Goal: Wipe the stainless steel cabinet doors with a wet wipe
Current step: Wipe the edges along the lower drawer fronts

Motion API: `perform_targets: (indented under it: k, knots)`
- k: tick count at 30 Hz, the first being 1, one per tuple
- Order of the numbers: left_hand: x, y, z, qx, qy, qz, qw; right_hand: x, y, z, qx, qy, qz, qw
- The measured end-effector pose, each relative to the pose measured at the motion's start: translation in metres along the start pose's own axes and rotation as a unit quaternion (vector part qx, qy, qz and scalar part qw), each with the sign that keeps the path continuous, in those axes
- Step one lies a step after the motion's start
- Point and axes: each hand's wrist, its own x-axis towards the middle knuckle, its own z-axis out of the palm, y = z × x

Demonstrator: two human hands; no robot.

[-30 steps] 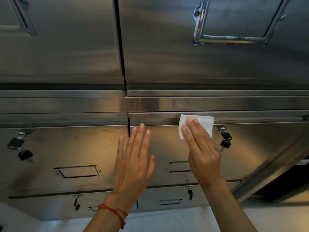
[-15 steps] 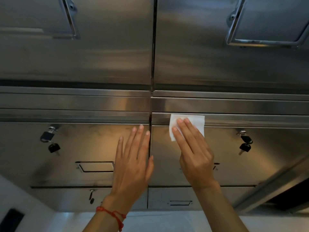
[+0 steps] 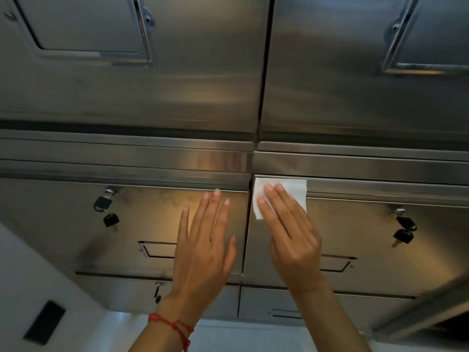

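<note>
While a folded white wet wipe (image 3: 281, 195) lies flat against the top left corner of a stainless steel cabinet door (image 3: 355, 240), just beside the vertical seam between two doors, the person's right hand (image 3: 291, 237) presses it to the metal with straight, extended fingers (image 3: 272, 199); nothing is curled round or pinched, the wipe simply pinned under the fingertips. To the left of the seam, the left hand (image 3: 205, 247) is spread open with its fingers straight over the neighbouring door (image 3: 152, 224), holding nothing; whether the palm actually touches the steel cannot be told. A red cord bracelet (image 3: 175, 326) circles the left wrist. Each of the two doors carries a lock with dark keys hanging from it, one set (image 3: 106, 209) at the left door's upper left and another (image 3: 403, 229) at the right door's upper right. Above both doors runs a horizontal steel rail (image 3: 177, 158), and above that sit larger cabinet doors with framed metal handles (image 3: 142, 29). Smaller doors continue in the row below.
</note>
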Motion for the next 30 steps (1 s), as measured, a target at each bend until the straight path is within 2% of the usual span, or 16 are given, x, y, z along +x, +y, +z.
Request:
perform_targets:
  k: [22,30]
  knots:
    - [-0.008,-0.087,-0.011,-0.044,0.034,0.065,0.996,0.007,-0.061,0.04,-0.111,-0.007,0.028,0.993]
    - [-0.009,-0.1,-0.007,-0.052,0.036,0.065,0.996,0.005,-0.06,0.049,-0.115,-0.015,0.027,0.993]
